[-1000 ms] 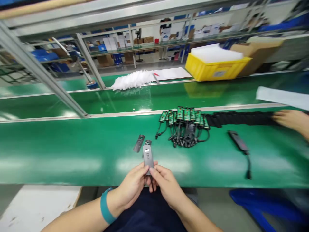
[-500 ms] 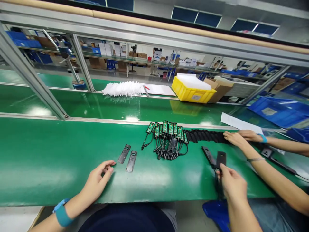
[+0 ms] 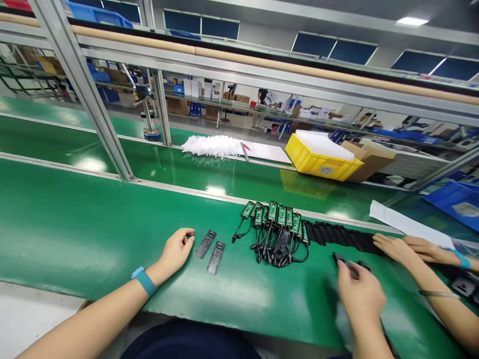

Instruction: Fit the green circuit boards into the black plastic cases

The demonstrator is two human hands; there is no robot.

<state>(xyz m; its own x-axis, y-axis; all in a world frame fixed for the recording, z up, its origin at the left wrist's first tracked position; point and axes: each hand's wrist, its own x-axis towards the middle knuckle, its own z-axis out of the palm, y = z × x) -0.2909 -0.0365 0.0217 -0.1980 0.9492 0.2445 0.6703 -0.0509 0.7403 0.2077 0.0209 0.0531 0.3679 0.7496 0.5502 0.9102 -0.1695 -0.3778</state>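
My left hand (image 3: 178, 249) rests on the green bench with fingers curled and close together, holding nothing visible. Just right of it lie two dark plastic covers, one (image 3: 206, 244) nearer and one (image 3: 216, 258) beside it. On the right, my right hand (image 3: 359, 289) pinches a black device (image 3: 340, 259) over the bench; motion blurs it, and the fingers partly hide a second dark piece (image 3: 363, 266). Between my hands sits a pile of green circuit boards (image 3: 281, 216) in black housings with black cables (image 3: 264, 247).
A row of black parts (image 3: 337, 235) runs right to another person's hands (image 3: 396, 249). Behind are a yellow bin (image 3: 324, 162), a heap of white strips (image 3: 213, 145), a white sheet (image 3: 407, 224) and a metal post (image 3: 88, 99).
The view has shifted, so the bench items appear further right. My left hand's fingers have drawn closer together. My right hand has turned over the black device, covering more of it.
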